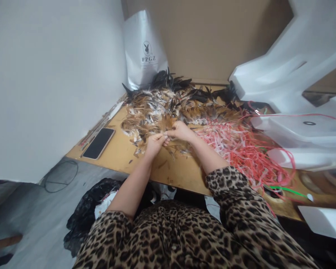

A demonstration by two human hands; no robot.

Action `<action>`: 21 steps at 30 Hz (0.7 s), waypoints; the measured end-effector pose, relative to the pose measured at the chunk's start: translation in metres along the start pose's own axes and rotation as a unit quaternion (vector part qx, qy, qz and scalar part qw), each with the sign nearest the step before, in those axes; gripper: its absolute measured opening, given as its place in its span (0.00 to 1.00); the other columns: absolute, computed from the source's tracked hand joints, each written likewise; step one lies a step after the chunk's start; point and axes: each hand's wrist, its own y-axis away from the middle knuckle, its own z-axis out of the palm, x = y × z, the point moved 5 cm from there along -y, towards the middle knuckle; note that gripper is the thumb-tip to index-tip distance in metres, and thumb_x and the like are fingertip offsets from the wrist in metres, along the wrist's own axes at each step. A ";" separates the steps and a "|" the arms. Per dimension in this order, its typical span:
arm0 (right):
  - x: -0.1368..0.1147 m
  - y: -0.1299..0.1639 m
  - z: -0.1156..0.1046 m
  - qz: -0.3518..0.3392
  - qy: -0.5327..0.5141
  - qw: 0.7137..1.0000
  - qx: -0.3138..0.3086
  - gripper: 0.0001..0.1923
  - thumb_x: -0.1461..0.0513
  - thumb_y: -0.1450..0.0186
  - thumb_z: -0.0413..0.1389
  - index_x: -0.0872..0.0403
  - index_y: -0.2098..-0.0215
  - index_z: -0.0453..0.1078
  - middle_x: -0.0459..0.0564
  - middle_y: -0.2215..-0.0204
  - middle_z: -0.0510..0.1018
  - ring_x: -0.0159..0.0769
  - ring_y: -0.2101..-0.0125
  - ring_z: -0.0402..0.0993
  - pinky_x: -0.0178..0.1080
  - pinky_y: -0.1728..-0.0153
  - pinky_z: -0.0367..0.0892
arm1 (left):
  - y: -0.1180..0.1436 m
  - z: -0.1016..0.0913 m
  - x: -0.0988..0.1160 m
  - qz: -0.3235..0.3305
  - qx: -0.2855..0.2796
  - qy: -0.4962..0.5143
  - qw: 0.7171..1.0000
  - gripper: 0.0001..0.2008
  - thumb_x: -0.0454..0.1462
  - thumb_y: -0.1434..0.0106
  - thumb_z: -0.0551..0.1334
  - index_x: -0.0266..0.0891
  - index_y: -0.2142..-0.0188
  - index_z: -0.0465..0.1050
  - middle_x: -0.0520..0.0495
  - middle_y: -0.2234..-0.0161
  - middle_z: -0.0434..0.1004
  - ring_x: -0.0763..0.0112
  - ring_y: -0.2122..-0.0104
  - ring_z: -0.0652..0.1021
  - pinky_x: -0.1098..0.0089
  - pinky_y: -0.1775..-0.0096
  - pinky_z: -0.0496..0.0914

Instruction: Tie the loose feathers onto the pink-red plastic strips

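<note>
A large heap of brown, white and black feathers [162, 104] covers the back of a wooden table [182, 173]. My left hand [154, 144] and my right hand [181, 130] meet at the near edge of the heap, fingertips pinched together on a small bunch of brown feathers [168, 125]. Both forearms stretch out over the table's front edge, in leopard-print sleeves. A tangle of pink and red plastic string [240, 145] lies just right of my right hand.
A black phone [99, 143] lies on the table's left corner beside thin sticks. A silver bag [144, 50] leans at the back. White foam blocks [299, 112] crowd the right side. A black bag [85, 213] and a cable loop lie on the floor at the left.
</note>
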 end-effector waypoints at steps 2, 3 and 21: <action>-0.004 0.003 -0.008 0.002 0.015 1.000 -0.012 0.14 0.56 0.54 0.60 0.61 0.80 0.68 0.42 0.86 0.66 0.23 0.83 0.57 0.29 0.81 0.53 | 0.000 -0.001 0.001 -0.004 0.016 0.008 1.000 0.10 0.41 0.51 0.63 0.33 0.76 0.73 0.48 0.80 0.73 0.79 0.82 0.70 0.76 0.77 0.66; -0.006 0.004 -0.014 -0.003 0.011 1.000 -0.017 0.14 0.56 0.54 0.60 0.60 0.78 0.69 0.42 0.84 0.68 0.23 0.82 0.58 0.29 0.80 0.55 | 0.000 -0.003 0.001 -0.007 0.028 0.016 0.999 0.11 0.41 0.51 0.63 0.33 0.75 0.73 0.48 0.79 0.74 0.79 0.82 0.70 0.76 0.77 0.66; 0.021 0.072 -0.062 0.144 0.340 0.924 -0.094 0.04 0.61 0.52 0.58 0.53 0.78 0.73 0.45 0.81 0.74 0.29 0.79 0.65 0.32 0.76 0.56 | -0.005 -0.009 -0.008 -0.031 0.062 0.119 0.990 0.13 0.40 0.53 0.65 0.32 0.71 0.73 0.50 0.78 0.74 0.81 0.81 0.70 0.77 0.78 0.65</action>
